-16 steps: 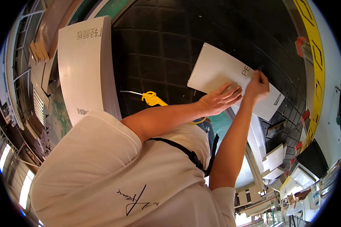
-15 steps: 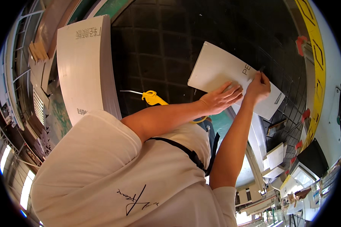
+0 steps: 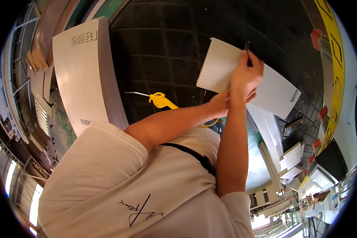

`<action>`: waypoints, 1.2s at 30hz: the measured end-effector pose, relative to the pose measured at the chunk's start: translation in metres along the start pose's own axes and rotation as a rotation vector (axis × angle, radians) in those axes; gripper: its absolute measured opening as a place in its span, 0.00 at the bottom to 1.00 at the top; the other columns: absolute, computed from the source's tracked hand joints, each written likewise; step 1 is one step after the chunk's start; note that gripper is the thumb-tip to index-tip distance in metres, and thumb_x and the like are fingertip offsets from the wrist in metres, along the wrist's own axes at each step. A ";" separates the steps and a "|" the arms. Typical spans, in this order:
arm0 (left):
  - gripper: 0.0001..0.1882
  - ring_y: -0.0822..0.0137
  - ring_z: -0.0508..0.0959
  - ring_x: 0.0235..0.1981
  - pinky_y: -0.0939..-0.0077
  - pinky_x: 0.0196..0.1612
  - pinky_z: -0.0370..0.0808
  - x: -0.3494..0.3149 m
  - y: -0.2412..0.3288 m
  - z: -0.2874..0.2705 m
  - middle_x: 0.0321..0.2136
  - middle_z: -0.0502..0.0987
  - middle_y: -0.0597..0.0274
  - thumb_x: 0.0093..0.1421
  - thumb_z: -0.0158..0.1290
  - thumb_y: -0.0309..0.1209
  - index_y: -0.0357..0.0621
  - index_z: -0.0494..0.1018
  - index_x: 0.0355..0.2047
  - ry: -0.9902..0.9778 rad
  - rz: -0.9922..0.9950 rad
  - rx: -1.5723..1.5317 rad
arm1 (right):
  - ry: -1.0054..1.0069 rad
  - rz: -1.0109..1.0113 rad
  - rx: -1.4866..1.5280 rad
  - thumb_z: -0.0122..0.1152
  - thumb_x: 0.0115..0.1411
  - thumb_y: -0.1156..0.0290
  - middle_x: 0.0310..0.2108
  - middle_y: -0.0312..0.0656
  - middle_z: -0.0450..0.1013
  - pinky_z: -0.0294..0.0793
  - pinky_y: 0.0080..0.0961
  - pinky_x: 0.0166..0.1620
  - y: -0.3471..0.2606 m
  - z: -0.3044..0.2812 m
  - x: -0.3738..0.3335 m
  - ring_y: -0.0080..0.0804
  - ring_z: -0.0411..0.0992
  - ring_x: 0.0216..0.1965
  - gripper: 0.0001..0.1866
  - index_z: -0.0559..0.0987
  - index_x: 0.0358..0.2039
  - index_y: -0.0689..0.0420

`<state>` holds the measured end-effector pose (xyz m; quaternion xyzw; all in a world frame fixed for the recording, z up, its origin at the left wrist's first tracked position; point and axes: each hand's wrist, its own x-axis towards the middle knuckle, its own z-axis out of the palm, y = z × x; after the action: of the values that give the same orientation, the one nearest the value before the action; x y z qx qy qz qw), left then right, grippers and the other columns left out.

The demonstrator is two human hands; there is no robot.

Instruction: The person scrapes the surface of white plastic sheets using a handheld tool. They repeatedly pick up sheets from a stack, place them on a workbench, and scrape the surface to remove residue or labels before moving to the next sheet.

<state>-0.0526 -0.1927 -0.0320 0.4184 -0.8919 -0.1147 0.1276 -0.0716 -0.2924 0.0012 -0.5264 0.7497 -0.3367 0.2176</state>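
Note:
A white rectangular board (image 3: 277,89) lies tilted on the dark tabletop, with a small dark mark near its right corner. My right hand (image 3: 246,75) is over the board's far edge, fingers closed on a thin dark tool (image 3: 247,45); its exact kind is unclear. Beneath my right wrist, my left hand (image 3: 221,101) rests at the board's near edge. Its visible fingers are stretched out, while the rest is hidden by my right forearm. Left of the hands lies a yellow air blow gun (image 3: 158,100) with a thin metal nozzle and a coiled hose.
A tall stack of white boards (image 3: 79,75) with handwriting stands at the left. The dark gridded tabletop (image 3: 162,51) spreads beyond my hands. Smaller panels (image 3: 292,154) lie at the lower right, near a yellow-marked rail (image 3: 337,79) with red clamps along it.
My right hand has moved left along the board's far edge with the dark tool, now covering the printed letters and crossing over my left hand. My left hand stays near the board's near edge.

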 end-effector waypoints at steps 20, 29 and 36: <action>0.28 0.57 0.67 0.68 0.49 0.71 0.63 0.020 0.012 -0.010 0.66 0.68 0.57 0.62 0.57 0.39 0.50 0.72 0.63 0.032 -0.030 -0.005 | 0.015 -0.394 -0.091 0.65 0.59 0.74 0.32 0.46 0.74 0.77 0.45 0.38 0.083 -0.055 0.064 0.49 0.75 0.35 0.04 0.77 0.30 0.55; 0.28 0.60 0.68 0.66 0.50 0.70 0.64 0.032 0.022 -0.014 0.64 0.69 0.63 0.61 0.58 0.36 0.51 0.73 0.63 0.086 -0.011 0.039 | 0.229 0.187 -0.569 0.66 0.61 0.65 0.36 0.51 0.83 0.80 0.41 0.43 0.304 -0.301 0.178 0.48 0.83 0.37 0.10 0.87 0.37 0.58; 0.30 0.50 0.63 0.71 0.43 0.72 0.58 0.043 0.028 -0.008 0.71 0.63 0.56 0.65 0.58 0.36 0.53 0.69 0.67 0.028 -0.108 0.002 | 0.162 0.259 0.151 0.65 0.66 0.68 0.33 0.46 0.84 0.79 0.30 0.40 0.280 -0.275 0.088 0.32 0.81 0.33 0.11 0.82 0.42 0.63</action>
<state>-0.0970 -0.2094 -0.0099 0.4677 -0.8662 -0.1149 0.1332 -0.4697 -0.2377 -0.0147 -0.3786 0.7990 -0.4027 0.2369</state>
